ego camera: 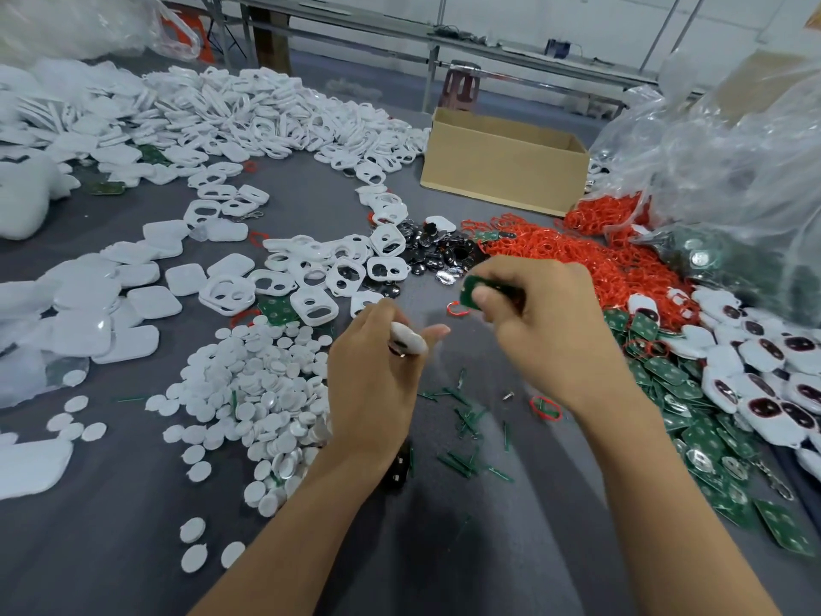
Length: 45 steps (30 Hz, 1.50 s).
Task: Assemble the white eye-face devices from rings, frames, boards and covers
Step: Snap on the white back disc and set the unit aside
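Far to the left of the left fingers, covers (89, 331) are heaped, and round discs (257, 384) are piled just beside the knuckles. Frames (311, 277) are scattered beyond the fingertips. The left hand (373, 384) is curled round a white piece (406, 341), with the thumb held out straight past it. The piece is probably a frame, though it is too blurred for this to be settled.

A green board (470, 290) is pinched between the thumb and curled fingers of the right hand (546, 322). A red ring (457, 309) hangs just under the thumb. The two parts are held near each other but apart.

The step in hand is judged to be the seating of the board into the white piece. The board should be turned until its outline matches the recess, and the ring kept clear of the joint (a trapped ring would hold the parts open). It should be pressed at the edges, not the components.

Loose rings (555, 255) lie beyond the right knuckles. Boards (675, 380) and finished devices (777, 371) are heaped to the right of the wrist.
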{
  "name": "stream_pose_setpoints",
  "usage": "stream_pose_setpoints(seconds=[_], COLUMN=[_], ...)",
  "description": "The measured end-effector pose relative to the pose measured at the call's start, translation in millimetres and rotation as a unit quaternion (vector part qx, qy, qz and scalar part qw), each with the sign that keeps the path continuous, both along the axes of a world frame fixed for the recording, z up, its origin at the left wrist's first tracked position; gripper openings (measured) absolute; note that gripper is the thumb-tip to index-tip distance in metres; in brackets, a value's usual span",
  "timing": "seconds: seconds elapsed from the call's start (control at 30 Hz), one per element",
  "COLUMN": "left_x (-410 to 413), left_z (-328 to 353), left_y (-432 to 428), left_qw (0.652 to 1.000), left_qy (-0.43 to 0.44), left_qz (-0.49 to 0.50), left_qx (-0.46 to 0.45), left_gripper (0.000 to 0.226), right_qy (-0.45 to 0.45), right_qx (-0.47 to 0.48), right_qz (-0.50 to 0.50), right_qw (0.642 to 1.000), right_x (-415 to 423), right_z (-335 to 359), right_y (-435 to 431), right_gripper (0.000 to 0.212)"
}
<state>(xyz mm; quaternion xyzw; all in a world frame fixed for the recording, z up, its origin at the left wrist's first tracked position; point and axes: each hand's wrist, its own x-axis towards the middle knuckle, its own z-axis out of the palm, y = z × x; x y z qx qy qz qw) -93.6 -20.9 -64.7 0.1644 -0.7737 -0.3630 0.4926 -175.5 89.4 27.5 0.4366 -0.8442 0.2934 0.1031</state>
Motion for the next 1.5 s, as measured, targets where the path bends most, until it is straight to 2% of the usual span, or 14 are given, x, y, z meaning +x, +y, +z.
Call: stream_pose_setpoints(seconds=[0.07,0.2,0.27,0.33,0.43,0.57,0.67,0.73,0.83,0.9,0.93,1.07,1.27,1.5], left_x=[-3,-8,-9,-10,-10,-9,-7,-6,-4,-2,-1,-2,-4,-3], left_z=[-1,-1,0,2,4,6,6,6,9,14,16,17,13,15], left_y=[0,-3,-4,-4,-3,-3,-4,-4,-9,-13,-14,-14,-15,-10], left_qw=[0.999,0.98,0.942,0.9,0.872,0.851,0.857,0.846,0.781,0.724,0.712,0.72,0.74,0.742], left_qy=[0.016,-0.037,-0.055,-0.06,-0.06,-0.05,-0.048,-0.032,0.034,0.072,0.082,0.102,0.085,0.063], left_qz=[-0.023,-0.071,-0.163,-0.246,-0.299,-0.357,-0.376,-0.396,-0.453,-0.496,-0.502,-0.449,-0.44,-0.464], left_qx=[0.035,0.181,0.287,0.355,0.384,0.382,0.349,0.356,0.429,0.475,0.485,0.52,0.501,0.48], left_gripper=[0.034,0.029,0.022,0.015,0.025,0.041,0.031,0.045,0.058,0.05,0.043,0.026,0.036,0.043], right_qy=[-0.026,-0.119,-0.153,-0.114,-0.08,-0.103,-0.055,-0.053,-0.074,-0.052,-0.051,-0.077,-0.188,-0.271], right_qx=[0.04,0.132,0.169,0.225,0.139,0.049,0.045,0.01,-0.023,-0.005,-0.006,-0.031,-0.056,-0.07], right_qz=[-0.021,-0.096,-0.121,-0.129,-0.028,0.121,0.144,0.144,0.124,0.116,0.119,0.141,0.122,0.101], right_qw=[0.999,0.979,0.966,0.959,0.987,0.986,0.987,0.988,0.989,0.992,0.992,0.986,0.973,0.955], right_x=[-11,-40,-46,-46,-37,-6,6,6,3,3,4,6,3,-5], right_z=[-5,-19,-25,-26,-14,-6,-10,-10,-7,-6,-6,-5,-6,-13], right_y=[5,21,28,31,24,1,-9,-9,-7,-6,-6,-5,-3,-2], right_gripper=[0.017,0.016,0.019,0.03,0.043,0.041,0.033,0.029,0.023,0.02,0.022,0.027,0.027,0.023])
